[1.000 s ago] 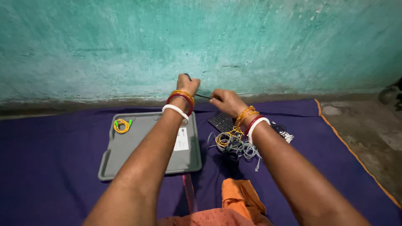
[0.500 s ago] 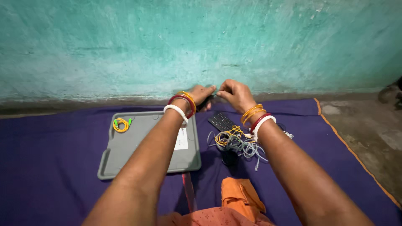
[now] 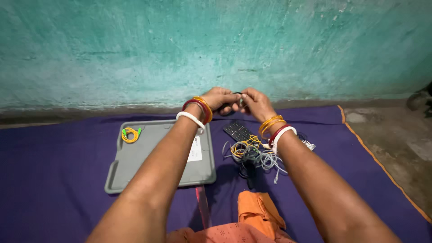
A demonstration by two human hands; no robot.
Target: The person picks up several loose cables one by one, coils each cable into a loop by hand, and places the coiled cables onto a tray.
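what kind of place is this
Probably a plain room at home, with work done on the floor: a purple cloth spread over bare floor, against a rough turquoise plastered wall.

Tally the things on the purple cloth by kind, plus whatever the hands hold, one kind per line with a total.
Grey tray: 1
Coiled yellow cable with green ends, lying in the tray: 1
Black remote: 1
Tangled pile of grey, yellow and white cables: 1 pile, single cables too knotted to count
Black cable, held between left hand and right hand: 1
Total: 5
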